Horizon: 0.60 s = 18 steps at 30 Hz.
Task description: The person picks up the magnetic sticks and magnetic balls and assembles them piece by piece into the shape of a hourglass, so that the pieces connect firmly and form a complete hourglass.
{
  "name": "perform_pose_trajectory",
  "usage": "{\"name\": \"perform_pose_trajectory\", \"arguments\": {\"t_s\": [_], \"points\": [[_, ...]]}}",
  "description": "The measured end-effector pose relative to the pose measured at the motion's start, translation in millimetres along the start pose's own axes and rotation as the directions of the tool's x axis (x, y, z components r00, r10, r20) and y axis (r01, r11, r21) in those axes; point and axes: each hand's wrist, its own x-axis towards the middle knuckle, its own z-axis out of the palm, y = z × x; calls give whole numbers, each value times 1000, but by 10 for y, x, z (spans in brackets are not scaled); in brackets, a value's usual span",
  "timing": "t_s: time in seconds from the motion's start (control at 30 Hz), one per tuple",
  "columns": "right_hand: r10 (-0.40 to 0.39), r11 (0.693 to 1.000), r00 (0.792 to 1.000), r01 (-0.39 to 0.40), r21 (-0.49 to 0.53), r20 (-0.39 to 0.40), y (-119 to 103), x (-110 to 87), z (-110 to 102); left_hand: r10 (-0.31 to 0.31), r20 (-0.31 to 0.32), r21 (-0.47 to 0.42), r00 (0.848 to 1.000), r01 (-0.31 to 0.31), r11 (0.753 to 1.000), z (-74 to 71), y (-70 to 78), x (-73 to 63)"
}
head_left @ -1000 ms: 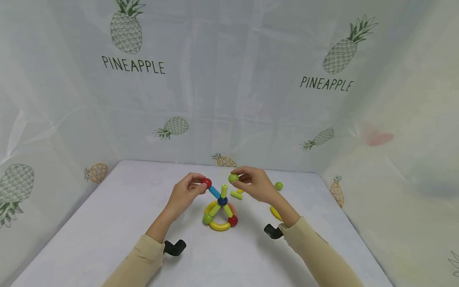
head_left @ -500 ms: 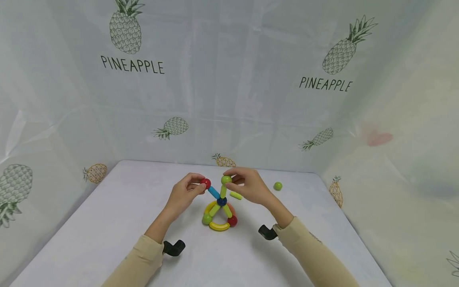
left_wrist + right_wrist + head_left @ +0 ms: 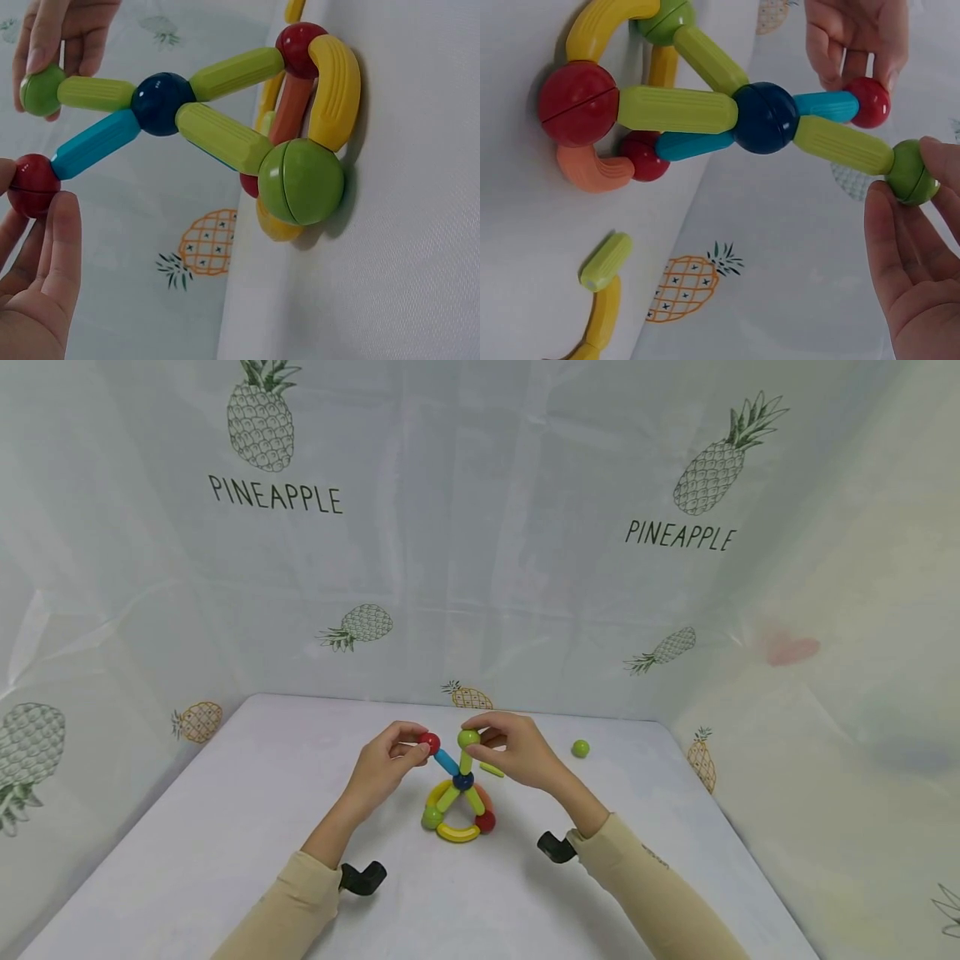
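A magnetic ball-and-rod structure stands on the table, with a dark blue ball point(image 3: 766, 118) joining its rods. My left hand point(image 3: 382, 772) pinches a red ball point(image 3: 430, 743) between thumb and fingers, at the upper end of a light blue rod point(image 3: 96, 142). To its right, my right hand point(image 3: 521, 750) pinches a green ball point(image 3: 468, 738) sitting on the end of an upward green rod point(image 3: 844, 145). Below the dark blue ball, splayed rods run down to a base ring of red and green balls, yellow curved pieces point(image 3: 458, 834) and an orange curved piece point(image 3: 594, 169).
Behind the structure lie a loose green rod point(image 3: 605, 262) and yellow curved pieces point(image 3: 604, 319). Farther right on the white table point(image 3: 300, 735) is another green ball point(image 3: 581, 748). A pineapple-print curtain point(image 3: 480, 568) hangs behind and along the sides.
My right hand has moved left with the green ball, bringing it onto the end of the upward green rod. My left hand stays in place, holding the red ball.
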Motion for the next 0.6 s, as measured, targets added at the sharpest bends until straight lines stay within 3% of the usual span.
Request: {"name": "perform_pose_trajectory", "arguments": {"t_s": [0.6], "points": [[22,1000,1000,-22,7,20,-7,-13,-5,0,8,-2,1000,0,1000,-14,25,-4]]}}
